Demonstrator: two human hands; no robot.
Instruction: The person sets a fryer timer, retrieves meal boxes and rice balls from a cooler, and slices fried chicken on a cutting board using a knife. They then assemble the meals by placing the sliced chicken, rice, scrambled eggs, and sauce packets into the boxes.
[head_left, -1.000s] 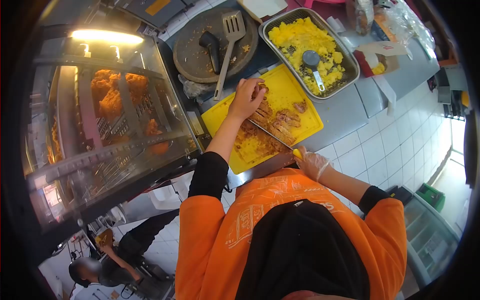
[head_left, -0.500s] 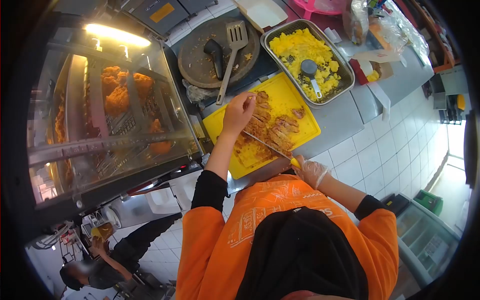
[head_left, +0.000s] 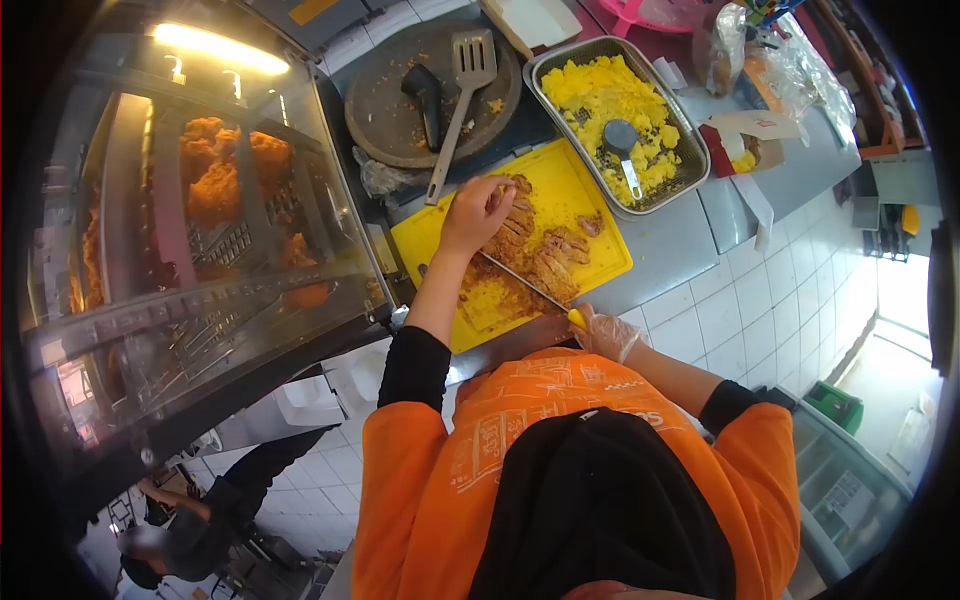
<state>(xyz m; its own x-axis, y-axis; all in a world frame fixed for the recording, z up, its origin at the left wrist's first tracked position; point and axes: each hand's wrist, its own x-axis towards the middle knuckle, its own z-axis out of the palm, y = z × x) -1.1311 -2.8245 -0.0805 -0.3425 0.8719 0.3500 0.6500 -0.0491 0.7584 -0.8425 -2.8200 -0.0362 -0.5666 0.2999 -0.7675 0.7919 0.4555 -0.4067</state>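
Note:
Sliced fried chicken (head_left: 552,268) lies on a yellow cutting board (head_left: 600,262), with crumbs around it. My right hand (head_left: 606,334), in a clear plastic glove, is closed around the yellow handle of a knife (head_left: 528,281). Its blade points up and left across the board, along the lower edge of the chicken. My bare left hand (head_left: 478,212) is over the upper left of the chicken, fingers curled and pressed together. What lies under those fingertips is hidden.
Behind the board are a metal spatula (head_left: 462,110) and black-handled tool (head_left: 424,105) on a round block (head_left: 380,140). A metal tray (head_left: 690,175) holds yellow food and a scoop. A heated glass cabinet (head_left: 230,290) stands left. Another person (head_left: 190,535) is at lower left.
The view has shifted slightly, so the board and both hands sit a little further left. Both hands keep nearly the same pose. The other person's yellowish object is out of sight.

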